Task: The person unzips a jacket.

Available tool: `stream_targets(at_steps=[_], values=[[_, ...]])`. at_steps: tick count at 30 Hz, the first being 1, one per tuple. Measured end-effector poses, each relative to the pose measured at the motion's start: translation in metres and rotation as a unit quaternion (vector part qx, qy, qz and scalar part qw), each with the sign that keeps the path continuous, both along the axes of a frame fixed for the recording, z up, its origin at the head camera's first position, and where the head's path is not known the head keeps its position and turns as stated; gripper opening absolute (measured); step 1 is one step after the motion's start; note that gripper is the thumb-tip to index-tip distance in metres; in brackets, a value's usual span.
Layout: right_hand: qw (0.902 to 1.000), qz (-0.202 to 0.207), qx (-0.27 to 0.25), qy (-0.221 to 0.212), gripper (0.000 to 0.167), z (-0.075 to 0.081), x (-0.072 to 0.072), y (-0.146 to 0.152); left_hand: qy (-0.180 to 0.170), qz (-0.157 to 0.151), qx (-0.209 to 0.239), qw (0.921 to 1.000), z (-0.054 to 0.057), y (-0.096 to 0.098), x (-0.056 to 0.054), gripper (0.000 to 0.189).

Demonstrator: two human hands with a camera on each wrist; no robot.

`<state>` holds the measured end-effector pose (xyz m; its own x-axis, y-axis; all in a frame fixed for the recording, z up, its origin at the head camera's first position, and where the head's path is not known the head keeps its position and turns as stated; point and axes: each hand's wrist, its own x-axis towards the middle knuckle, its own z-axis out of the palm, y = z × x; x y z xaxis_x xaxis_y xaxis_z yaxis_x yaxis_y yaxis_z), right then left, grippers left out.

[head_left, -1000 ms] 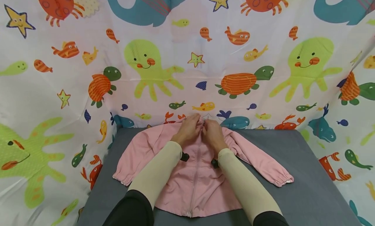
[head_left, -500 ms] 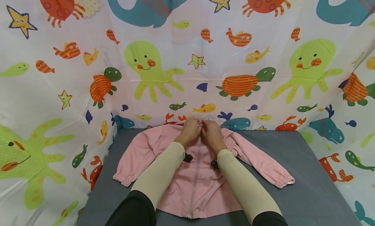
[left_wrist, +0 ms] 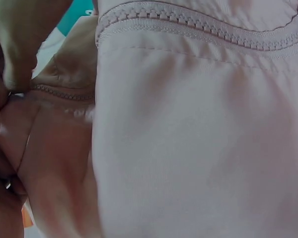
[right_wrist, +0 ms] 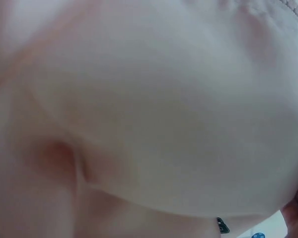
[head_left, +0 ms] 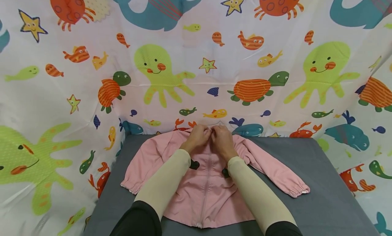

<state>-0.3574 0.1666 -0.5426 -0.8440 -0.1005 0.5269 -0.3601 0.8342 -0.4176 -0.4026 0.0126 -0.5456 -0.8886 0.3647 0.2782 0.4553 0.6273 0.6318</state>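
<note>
A pink jacket (head_left: pixel 186 202) lies spread on the grey surface, its front zipper (head_left: pixel 206 195) running down the middle. At the collar, the left hand (head_left: pixel 197 138) pinches fabric with curled fingers. Close beside it, the right hand (head_left: pixel 223 140) pinches the collar near the top of the zipper. Thumbs and fingertips almost meet, so the zipper's upper end is hidden. In the left wrist view, zipper teeth (left_wrist: pixel 188 21) cross the pink cloth, and fingers (left_wrist: pixel 20 54) grip fabric at the left edge. Blurred pink fabric (right_wrist: pixel 179 114) fills most of the right wrist view.
The jacket's sleeves (head_left: pixel 275 171) spread out to both sides on the grey tabletop (head_left: pixel 324 202). A white curtain (head_left: pixel 183 76) printed with sea animals stands behind and along the sides. Small dark wrist-worn devices (head_left: pixel 194 164) sit under both wrists.
The left hand has come down slightly from the collar's top edge and stays beside the right. A small dark glint between the hands is now hidden. The jacket lies as before.
</note>
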Motion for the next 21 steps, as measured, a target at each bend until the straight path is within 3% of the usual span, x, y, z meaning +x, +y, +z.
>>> stream_targets(at_steps=[3,7,8,9,11,16,21], values=[[1.0000,0.002,0.003,0.006,0.018,0.000,0.001,0.000,-0.005,-0.008,0.020,0.9998,-0.008,-0.003,-0.005,0.033],[0.9998,0.007,0.000,0.018,0.016,0.001,0.004,0.000,-0.039,0.000,0.057,0.9976,-0.006,-0.007,-0.003,0.029],[0.9997,0.010,0.002,0.022,0.016,0.001,0.004,0.000,-0.054,0.005,0.067,0.9963,0.000,-0.007,0.002,0.027],[0.9995,0.013,0.004,0.028,0.016,0.001,0.005,0.000,-0.052,0.009,0.076,0.9957,-0.003,-0.008,0.001,0.027],[0.9991,0.019,0.009,0.037,0.014,0.002,0.008,0.000,-0.066,0.013,0.093,0.9934,0.002,-0.009,0.005,0.027],[0.9978,0.033,0.021,0.053,0.009,0.005,0.021,-0.002,-0.049,0.033,0.099,0.9933,0.008,-0.010,0.012,0.023],[0.9963,0.042,0.044,0.060,0.008,0.011,0.037,-0.006,-0.009,0.047,0.107,0.9931,0.008,-0.009,0.016,0.025]])
